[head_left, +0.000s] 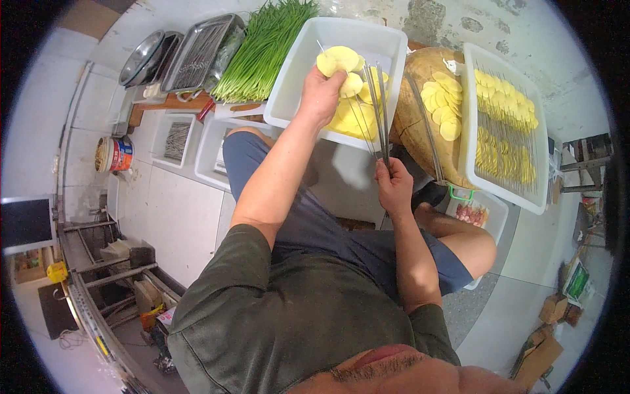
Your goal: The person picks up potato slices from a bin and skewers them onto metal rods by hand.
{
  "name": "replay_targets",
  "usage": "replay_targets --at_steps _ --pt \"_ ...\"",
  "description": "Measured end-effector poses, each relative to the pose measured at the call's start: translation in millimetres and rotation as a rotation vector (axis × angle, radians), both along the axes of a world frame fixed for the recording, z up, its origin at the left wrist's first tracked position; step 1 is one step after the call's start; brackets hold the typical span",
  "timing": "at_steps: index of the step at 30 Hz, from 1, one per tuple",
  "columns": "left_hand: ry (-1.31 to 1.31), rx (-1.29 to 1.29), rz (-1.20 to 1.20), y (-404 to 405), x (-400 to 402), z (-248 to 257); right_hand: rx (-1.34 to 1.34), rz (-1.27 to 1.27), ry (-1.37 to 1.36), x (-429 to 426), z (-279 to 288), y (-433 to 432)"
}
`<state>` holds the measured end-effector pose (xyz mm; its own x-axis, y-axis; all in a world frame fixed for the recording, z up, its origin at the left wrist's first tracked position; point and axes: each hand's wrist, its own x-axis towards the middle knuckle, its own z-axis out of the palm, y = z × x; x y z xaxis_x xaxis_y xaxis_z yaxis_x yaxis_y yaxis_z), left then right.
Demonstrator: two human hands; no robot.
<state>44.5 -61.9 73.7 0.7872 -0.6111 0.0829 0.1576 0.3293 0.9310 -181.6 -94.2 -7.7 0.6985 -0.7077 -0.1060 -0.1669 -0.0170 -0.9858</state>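
Observation:
My left hand pinches several round yellow slices, apparently potato, above a white plastic tub. A thin metal tip sticks out past the held slices. More yellow slices lie in the tub under and beside that hand. Lower and to the right, my right hand is closed around a bundle of thin metal skewers that point up over the tub's right side. One or two skewers slant from this hand towards the slices at my left hand. The exact contact there is hard to tell.
Right of the tub, a round wooden block bears loose slices and skewers. Beyond it, a white tray holds skewered slices. Green stalks, a metal tray of skewers and floor bins stand left. Meat pieces lie in a lower tub.

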Motion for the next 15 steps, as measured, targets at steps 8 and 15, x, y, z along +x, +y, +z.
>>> replay_targets --at_steps 8,15 --pt "-0.020 -0.003 -0.015 2.6 0.7 1.5 -0.032 0.028 0.065 -1.5 3.0 -1.0" --pt "0.006 -0.005 -0.060 2.9 -1.2 6.0 -0.033 0.024 0.041 -0.9 5.4 -2.4"
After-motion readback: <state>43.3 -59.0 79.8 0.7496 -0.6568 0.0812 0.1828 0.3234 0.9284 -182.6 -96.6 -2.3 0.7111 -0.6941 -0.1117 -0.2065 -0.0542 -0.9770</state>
